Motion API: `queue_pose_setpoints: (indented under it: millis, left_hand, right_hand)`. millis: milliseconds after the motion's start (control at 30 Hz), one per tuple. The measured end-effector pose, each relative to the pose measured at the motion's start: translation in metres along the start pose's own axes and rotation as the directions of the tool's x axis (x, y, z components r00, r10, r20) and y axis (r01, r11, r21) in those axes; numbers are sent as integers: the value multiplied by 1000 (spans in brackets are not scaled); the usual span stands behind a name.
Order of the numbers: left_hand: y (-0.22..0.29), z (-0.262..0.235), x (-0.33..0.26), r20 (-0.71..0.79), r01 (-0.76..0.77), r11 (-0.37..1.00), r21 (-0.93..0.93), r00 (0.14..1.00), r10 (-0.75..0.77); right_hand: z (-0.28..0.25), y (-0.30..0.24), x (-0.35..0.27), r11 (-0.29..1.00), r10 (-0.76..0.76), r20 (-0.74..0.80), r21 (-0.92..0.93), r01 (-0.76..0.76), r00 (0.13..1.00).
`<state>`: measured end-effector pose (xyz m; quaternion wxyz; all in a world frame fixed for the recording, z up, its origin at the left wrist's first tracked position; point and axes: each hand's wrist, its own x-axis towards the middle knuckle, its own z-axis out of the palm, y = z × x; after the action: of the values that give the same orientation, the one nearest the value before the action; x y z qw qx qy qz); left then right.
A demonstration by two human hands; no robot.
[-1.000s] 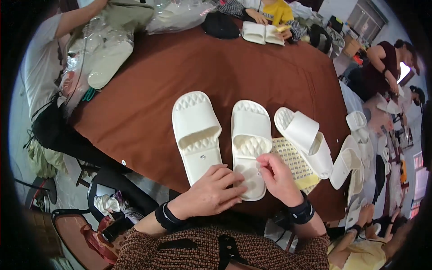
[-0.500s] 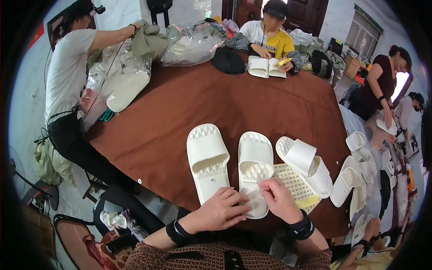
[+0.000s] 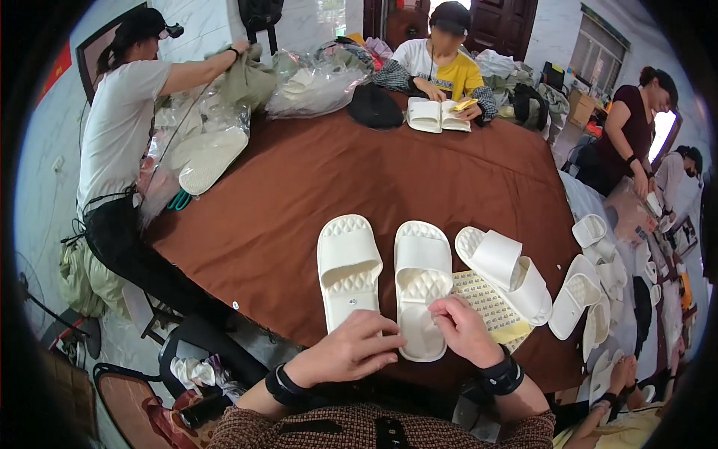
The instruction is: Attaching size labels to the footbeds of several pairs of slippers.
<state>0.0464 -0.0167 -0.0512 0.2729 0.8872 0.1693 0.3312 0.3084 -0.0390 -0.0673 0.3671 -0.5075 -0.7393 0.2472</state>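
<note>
Three white slippers lie before me on a brown cloth. My left hand point(image 3: 345, 349) is over the heel of the left slipper point(image 3: 348, 251), fingers stretched towards the middle slipper point(image 3: 423, 251). A small round label point(image 3: 352, 301) shows on the left slipper's insole. Above the middle slipper's insole, my right hand point(image 3: 465, 329) has thumb and forefinger pinched together; whatever is between them is too small to make out. A yellow sheet of small stickers point(image 3: 479, 295) lies to the right, partly beneath the third slipper point(image 3: 497, 258), which rests tilted on another white slipper point(image 3: 532, 295).
More white slippers point(image 3: 576, 295) crowd the table's right edge. Across the brown cloth point(image 3: 359, 176), a seated person handles a pair of white slippers point(image 3: 425, 114) beside a black cap point(image 3: 374, 106). Plastic bags point(image 3: 314, 86) lie at the far left, near a standing person.
My left hand has drawn left and slightly down, away from the middle slipper. The left slipper sits a little lower and further right. My right hand keeps its pinch in nearly the same place.
</note>
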Motion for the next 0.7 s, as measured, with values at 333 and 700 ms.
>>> queue_pose_setpoints:
  millis: [333,700]
  left_hand:
    - [-26,-40,-33,-414,384,920,74,852,-322]
    - [-73,-69,-34,-315,393,917,71,881,-353]
  right_hand:
    - [3,3,-1,1000,-17,-26,5,17,1000]
    - [-2,-24,-10,983,-52,12,-176,53,999]
